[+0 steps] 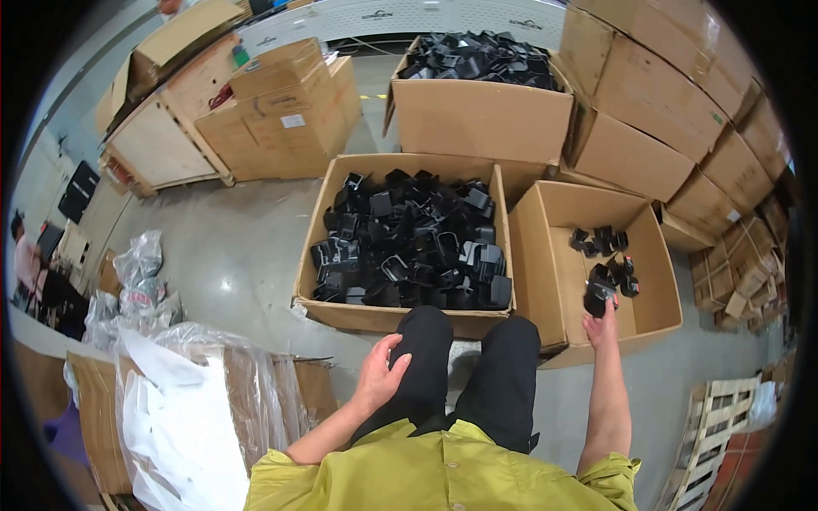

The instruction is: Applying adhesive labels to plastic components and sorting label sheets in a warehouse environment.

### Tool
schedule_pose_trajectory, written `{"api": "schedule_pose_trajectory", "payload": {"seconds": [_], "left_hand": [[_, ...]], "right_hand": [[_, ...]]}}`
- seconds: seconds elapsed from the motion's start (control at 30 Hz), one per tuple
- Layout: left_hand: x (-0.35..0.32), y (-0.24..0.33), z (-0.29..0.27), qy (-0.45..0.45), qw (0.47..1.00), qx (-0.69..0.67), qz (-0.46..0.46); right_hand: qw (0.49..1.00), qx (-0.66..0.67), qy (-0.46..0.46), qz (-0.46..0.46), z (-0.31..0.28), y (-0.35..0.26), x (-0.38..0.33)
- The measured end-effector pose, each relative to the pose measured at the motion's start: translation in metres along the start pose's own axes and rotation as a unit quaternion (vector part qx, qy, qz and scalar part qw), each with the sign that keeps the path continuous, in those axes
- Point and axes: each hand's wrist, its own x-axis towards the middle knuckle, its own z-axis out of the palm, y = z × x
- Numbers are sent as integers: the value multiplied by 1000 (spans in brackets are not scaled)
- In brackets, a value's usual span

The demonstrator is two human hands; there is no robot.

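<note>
Yellow-green shirt [443, 473] fills the bottom of the frame, with dark trousers [426, 349] just above it, knees up against the middle carton [366, 318]. That carton is piled with loose black parts [409, 230], all sort of bracket or shell shaped.

The fun bit is at right of centre: one black part [600, 295] is at the fingertips of the right hand [601, 327], over the near side of the right carton [535, 264]. Only a handful of similar black pieces [603, 240] sit in there, toward its far side and middle.

Handling-wise, my guess is moulded plastic: light, stiff, a bit slick on the shiny faces, not super fragile, though thin edges might chip if dropped. I'd take it by a side wall or edge, thumb against fingers, rather than by a flat glossy face.

As for the grip, the right hand looks closed narrow on the part's near end; the part hides some of the fingers, so can't tell exactly how many touch. Left hand [382, 373] is empty, thumb well apart from loosely curled fingers, by the left thigh.
</note>
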Motion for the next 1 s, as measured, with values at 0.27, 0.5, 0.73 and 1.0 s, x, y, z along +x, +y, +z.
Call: {"api": "schedule_pose_trajectory", "payload": {"seconds": [0.27, 0.5, 0.73, 1.0], "left_hand": [[-31, -27, 4, 56, 993, 106, 20], [-20, -14, -58, 160, 975, 152, 8], [61, -36, -62, 241, 926, -238, -169], [122, -197, -32, 195, 743, -331, -548]], "right_hand": [[973, -183, -104, -94, 68, 57, -15], [802, -479, -137, -328, 144, 70, -26], [725, -614, -110, -292, 155, 55, 3], [692, -693, -104, -174, 213, 86, 25]]}}
